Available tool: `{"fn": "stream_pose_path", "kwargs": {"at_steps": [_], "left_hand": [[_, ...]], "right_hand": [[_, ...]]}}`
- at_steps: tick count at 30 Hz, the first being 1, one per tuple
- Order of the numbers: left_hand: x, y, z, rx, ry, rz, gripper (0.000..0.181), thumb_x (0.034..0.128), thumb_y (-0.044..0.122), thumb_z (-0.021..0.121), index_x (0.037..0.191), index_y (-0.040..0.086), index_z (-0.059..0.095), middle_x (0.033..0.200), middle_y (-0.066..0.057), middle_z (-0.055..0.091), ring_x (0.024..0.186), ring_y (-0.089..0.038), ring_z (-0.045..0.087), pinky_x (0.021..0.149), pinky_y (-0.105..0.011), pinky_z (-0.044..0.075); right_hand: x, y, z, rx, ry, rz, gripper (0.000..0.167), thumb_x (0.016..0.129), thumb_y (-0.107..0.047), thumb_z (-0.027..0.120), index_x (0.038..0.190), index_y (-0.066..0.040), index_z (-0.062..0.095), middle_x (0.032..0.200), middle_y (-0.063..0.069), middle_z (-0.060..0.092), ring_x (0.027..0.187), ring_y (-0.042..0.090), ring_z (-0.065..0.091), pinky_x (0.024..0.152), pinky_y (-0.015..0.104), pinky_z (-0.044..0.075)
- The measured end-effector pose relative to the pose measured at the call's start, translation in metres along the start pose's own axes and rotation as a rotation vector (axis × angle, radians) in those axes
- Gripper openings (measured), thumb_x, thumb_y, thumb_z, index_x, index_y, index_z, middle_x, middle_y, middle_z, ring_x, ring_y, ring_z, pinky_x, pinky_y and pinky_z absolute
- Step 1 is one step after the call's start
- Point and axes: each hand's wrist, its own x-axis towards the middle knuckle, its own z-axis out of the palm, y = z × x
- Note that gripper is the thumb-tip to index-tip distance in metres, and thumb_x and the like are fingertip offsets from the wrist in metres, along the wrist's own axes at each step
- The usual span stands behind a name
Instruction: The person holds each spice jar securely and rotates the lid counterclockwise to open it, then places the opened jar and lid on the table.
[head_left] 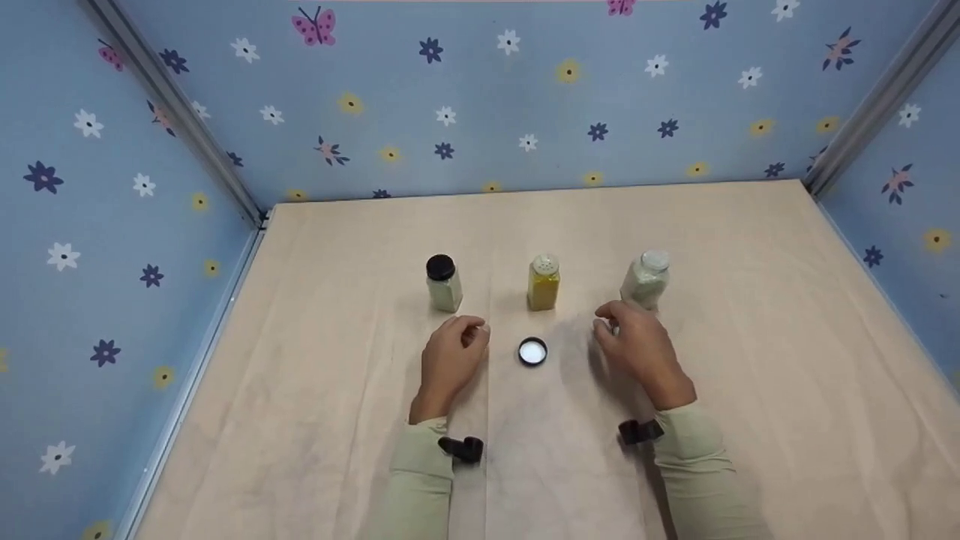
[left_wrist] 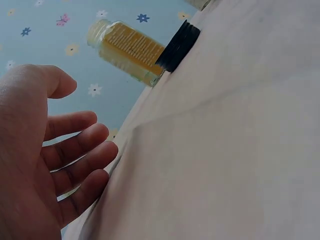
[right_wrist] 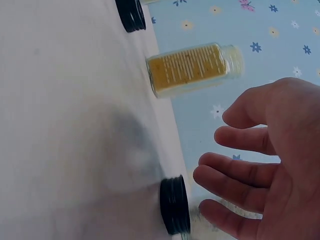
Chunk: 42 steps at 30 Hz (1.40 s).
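My left hand (head_left: 452, 361) hovers in front of a black-capped glass shaker jar (head_left: 445, 289), its fingers loosely bent around nothing. Upright in the middle stands a jar of yellow powder (head_left: 544, 292) with a pale, holed top. A black cap (head_left: 532, 352) lies in front of it, pale inside facing up. My right hand (head_left: 643, 346), fingers relaxed and holding nothing, is just in front of a pale-filled jar (head_left: 646, 276) with a white top, hiding its lower part. A second loose black cap (right_wrist: 175, 205) shows near those fingers in the right wrist view; the hand mostly covers it in the head view.
A beige cloth (head_left: 315, 360) with light creases covers the table. Blue flower-patterned walls (head_left: 487, 97) enclose the back and both sides, with grey metal posts (head_left: 187, 127) at the corners. Dark wrist cameras (head_left: 461, 449) are strapped at the green sleeves.
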Motion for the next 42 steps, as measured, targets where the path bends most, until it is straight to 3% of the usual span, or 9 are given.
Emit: {"fn": "stream_pose_path", "kwargs": {"at_steps": [10,16,25,34,42], "left_hand": [[0.002,-0.008,-0.006,-0.062,0.042,0.033,0.021,0.0978,0.028,0.062,0.105,0.013,0.075,0.089,0.006,0.065,0.082,-0.012,0.059,0.078,-0.034,0.049],[0.003,-0.017,-0.015,-0.093,0.103,0.037,0.018,0.0982,0.025,0.062,0.102,0.013,0.075,0.088,0.005,0.066,0.081,-0.012,0.061,0.077,-0.035,0.051],[0.008,-0.03,-0.029,-0.14,0.152,-0.009,0.02,0.0985,0.026,0.062,0.102,0.011,0.076,0.093,0.001,0.068,0.084,-0.014,0.062,0.079,-0.035,0.051],[0.018,-0.04,-0.04,-0.208,0.209,-0.096,0.02,0.0988,0.023,0.062,0.107,0.008,0.073,0.099,-0.003,0.065,0.091,-0.017,0.06,0.083,-0.034,0.049],[0.03,-0.045,-0.04,-0.22,0.206,-0.135,0.026,0.0995,0.026,0.061,0.118,0.007,0.066,0.109,-0.004,0.059,0.1,-0.017,0.057,0.09,-0.034,0.047]], "right_hand": [[0.008,-0.028,0.024,0.099,-0.075,-0.065,0.017,0.094,-0.014,0.064,0.102,-0.002,0.073,0.096,0.008,0.068,0.088,0.025,0.064,0.08,0.042,0.053],[0.009,-0.038,0.034,0.124,-0.102,-0.049,0.016,0.096,-0.015,0.063,0.103,-0.004,0.072,0.094,0.005,0.067,0.086,0.021,0.062,0.08,0.04,0.052],[0.01,-0.044,0.045,0.124,-0.142,-0.069,0.016,0.096,-0.017,0.063,0.104,-0.006,0.073,0.096,0.004,0.068,0.087,0.019,0.062,0.081,0.04,0.052],[0.011,-0.047,0.051,0.115,-0.163,-0.065,0.014,0.096,-0.017,0.064,0.104,-0.008,0.072,0.097,0.003,0.068,0.086,0.018,0.061,0.08,0.041,0.052],[0.012,-0.046,0.053,0.116,-0.136,-0.089,0.013,0.096,-0.016,0.064,0.102,-0.008,0.073,0.096,0.002,0.068,0.086,0.017,0.062,0.079,0.04,0.052]]}}
